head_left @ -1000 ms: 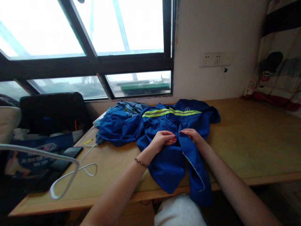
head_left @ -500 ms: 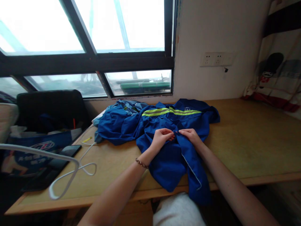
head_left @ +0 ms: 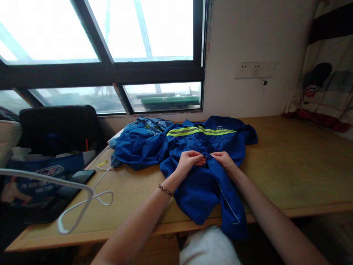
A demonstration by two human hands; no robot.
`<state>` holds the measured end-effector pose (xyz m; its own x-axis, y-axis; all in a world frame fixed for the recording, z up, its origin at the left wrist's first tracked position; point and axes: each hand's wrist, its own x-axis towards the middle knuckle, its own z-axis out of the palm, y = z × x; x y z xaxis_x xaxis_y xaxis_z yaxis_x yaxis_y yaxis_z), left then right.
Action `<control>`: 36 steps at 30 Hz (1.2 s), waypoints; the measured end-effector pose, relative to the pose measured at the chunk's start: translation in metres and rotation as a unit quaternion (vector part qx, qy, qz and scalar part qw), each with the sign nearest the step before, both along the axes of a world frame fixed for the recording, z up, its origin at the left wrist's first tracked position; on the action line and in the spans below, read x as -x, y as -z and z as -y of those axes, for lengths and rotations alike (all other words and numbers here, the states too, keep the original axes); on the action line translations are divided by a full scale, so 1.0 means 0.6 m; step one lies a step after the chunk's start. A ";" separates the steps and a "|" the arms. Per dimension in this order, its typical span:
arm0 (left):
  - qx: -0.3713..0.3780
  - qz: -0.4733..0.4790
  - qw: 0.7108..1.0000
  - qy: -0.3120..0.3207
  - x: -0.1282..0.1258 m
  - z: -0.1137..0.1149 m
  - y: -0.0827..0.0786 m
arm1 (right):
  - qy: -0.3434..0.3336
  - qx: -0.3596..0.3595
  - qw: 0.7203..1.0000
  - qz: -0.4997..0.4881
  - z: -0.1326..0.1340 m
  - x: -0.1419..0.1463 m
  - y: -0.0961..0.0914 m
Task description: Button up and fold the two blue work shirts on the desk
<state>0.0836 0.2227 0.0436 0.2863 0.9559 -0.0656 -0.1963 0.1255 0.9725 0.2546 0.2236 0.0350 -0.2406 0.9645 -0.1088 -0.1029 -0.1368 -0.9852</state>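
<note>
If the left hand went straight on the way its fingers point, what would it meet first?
The left hand would likely meet the blue cloth right at its fingertips, then the right hand; exact depth is hard to judge.

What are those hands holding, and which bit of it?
A blue garment: the right hand pinches its loose flap near the top; the left hand pinches just beside it, exactly which bit is too small to tell.

A royal-blue cloth work garment [head_left: 200,191] lies rumpled on the tan wooden table [head_left: 289,162], a fluorescent-yellow and grey band [head_left: 183,131] across its far part, small white lettering [head_left: 220,128] beside it. One near flap [head_left: 234,209], marked by a pale line [head_left: 228,203], droops over the table's edge.
</note>
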 end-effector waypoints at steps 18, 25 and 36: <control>-0.070 -0.042 0.997 0.002 -0.008 0.001 0.014 | 0.056 -0.122 0.989 0.056 0.000 0.006 0.008; 0.036 0.013 0.999 -0.015 -0.011 0.003 0.012 | 0.062 -0.259 0.952 0.148 0.014 0.015 0.004; 0.105 0.039 0.992 -0.061 -0.007 -0.014 0.034 | 0.054 -0.329 0.915 0.228 0.019 0.025 0.006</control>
<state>0.0876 0.2312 0.0231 0.1815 0.9515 -0.2485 -0.2968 0.2940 0.9086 0.2398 0.2125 0.0311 -0.2139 0.8724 0.4395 0.3614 0.4886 -0.7941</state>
